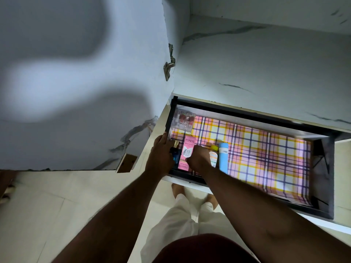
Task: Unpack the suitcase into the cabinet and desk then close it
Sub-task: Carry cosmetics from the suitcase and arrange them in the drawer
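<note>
White marble-patterned cabinet (pixel 266 63) with open drawer (pixel 322 149) lined in plaid paper (pixel 266 158). Left hand (pixel 161 156) grips a blue bottle (pixel 175 155) at the drawer's left end. Right hand (pixel 198 158) rests curled on a pink Pond's box (pixel 187 149); grasp unclear. Beside it lie a white tube (pixel 213 157) and a blue-white bottle (pixel 223 158). Suitcase not in view.

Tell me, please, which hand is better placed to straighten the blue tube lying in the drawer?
Probably the right hand: it lies beside the white tube, next to the blue tube. The left hand is busy at the perfume bottle.
</note>
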